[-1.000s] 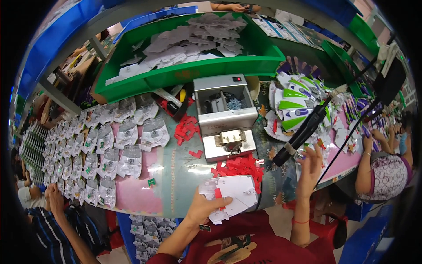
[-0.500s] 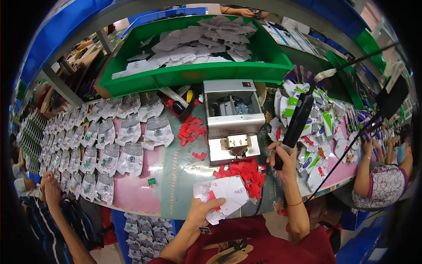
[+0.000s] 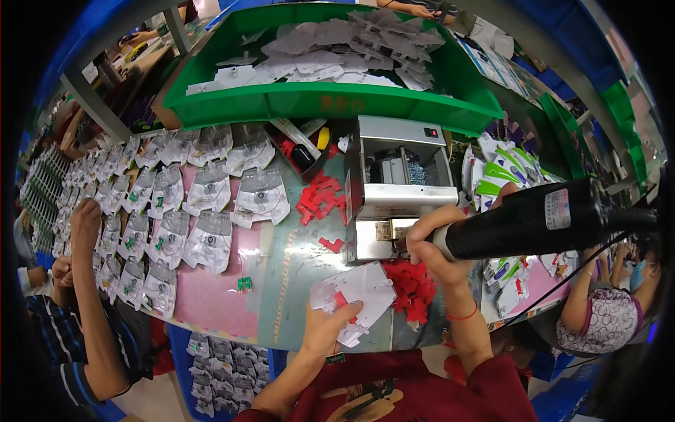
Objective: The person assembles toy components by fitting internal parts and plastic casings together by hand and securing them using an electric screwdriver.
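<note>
My left hand (image 3: 325, 329) is closed on a white plastic housing (image 3: 373, 292), the thumb pressing near a small red plastic piece (image 3: 342, 301) on it. My right hand (image 3: 444, 257) is wrapped round a black electric screwdriver (image 3: 520, 221), which lies nearly level. Its front end points left at the metal outlet of a screw feeder (image 3: 404, 200); the fingers partly hide the tip, so I cannot tell if it touches. Loose screws show inside the feeder. Below it, between my hands, lies a heap of red plastic pieces (image 3: 413, 292).
A green bin (image 3: 330, 98) of white plastic parts stands behind the feeder. Rows of clear-and-white assemblies (image 3: 209, 239) cover the left, with a co-worker's hand (image 3: 86, 214) among them. White, green and purple parts (image 3: 503, 172) are piled right, near another person. A cable hangs at right.
My right hand has turned the screwdriver from upright to nearly level and brought its front end to the feeder. My left hand still holds the housing. The co-worker's hand at left has moved up.
</note>
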A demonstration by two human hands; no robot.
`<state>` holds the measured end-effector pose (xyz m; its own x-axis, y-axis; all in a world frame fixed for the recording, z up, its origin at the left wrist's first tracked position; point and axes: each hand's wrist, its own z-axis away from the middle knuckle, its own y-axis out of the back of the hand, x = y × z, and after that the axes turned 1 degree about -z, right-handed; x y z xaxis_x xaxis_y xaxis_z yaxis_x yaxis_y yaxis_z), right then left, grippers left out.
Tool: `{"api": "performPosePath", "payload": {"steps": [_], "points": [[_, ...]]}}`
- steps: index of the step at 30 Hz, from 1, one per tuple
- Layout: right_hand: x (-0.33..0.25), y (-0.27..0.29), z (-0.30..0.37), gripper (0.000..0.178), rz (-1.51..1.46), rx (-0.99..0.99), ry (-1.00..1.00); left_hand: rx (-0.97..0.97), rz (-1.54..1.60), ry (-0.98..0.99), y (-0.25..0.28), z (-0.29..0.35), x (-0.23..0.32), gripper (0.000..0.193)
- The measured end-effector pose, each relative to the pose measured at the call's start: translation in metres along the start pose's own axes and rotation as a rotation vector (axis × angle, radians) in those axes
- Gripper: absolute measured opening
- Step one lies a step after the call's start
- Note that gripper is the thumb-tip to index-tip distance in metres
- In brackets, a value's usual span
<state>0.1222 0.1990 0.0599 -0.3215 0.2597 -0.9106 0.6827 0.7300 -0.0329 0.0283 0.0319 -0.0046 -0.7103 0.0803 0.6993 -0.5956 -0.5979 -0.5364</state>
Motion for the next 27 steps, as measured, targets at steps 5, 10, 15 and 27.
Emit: {"api": "performPosePath", "payload": {"steps": [5,10,15,27], "points": [[0.016,-0.003,0.006,0.01,-0.099,0.118,0.006,-0.005,-0.04,-0.001,0.005,-0.003,-0.003,0.043],[0.013,-0.004,0.012,0.009,-0.061,0.078,-0.034,-0.004,-0.098,-0.016,0.004,-0.001,-0.004,0.038],[-0.002,-0.014,0.022,0.007,-0.22,-0.04,-0.095,0.008,-0.159,-0.059,-0.002,0.0,-0.003,0.031],[0.003,-0.022,0.032,0.078,-0.38,-0.268,0.201,-0.093,-0.048,0.075,-0.008,0.008,0.011,0.035]]}}
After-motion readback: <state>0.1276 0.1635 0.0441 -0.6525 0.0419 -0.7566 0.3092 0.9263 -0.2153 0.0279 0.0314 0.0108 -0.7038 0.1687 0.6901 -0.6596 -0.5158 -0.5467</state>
